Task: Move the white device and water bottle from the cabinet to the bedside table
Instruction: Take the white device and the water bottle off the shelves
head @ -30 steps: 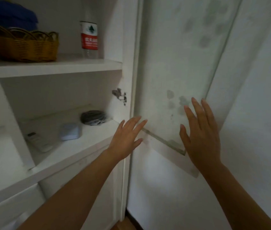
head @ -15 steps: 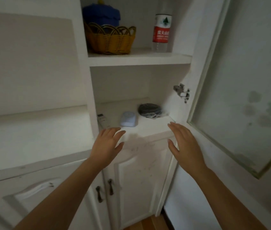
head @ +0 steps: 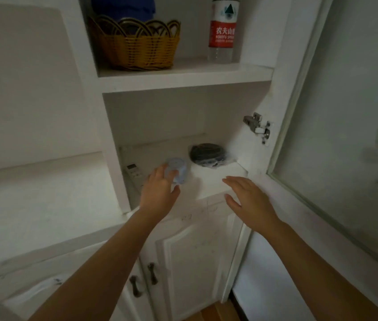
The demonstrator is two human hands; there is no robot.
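The small rounded white device [head: 179, 169] lies on the lower shelf [head: 218, 181] of the open cabinet. My left hand [head: 159, 193] reaches into that shelf, fingers spread, with the fingertips touching the device's near left side and not closed around it. The water bottle [head: 222, 31], clear with a red and white label, stands upright on the upper shelf [head: 183, 76] at the right. My right hand [head: 247, 199] hovers open over the lower shelf's front edge, holding nothing.
A yellow wicker basket [head: 137, 47] holding something blue sits left of the bottle. A white remote control [head: 133, 173] lies left of the device, and a dark bundle [head: 207, 155] behind it. The glass cabinet door [head: 336, 112] stands open at right. Closed lower doors [head: 195, 262] are below.
My view has swung left from the glass door onto the cabinet. My left hand has moved forward into the lower shelf and reached the white device; my right hand has come off the door to the shelf edge.
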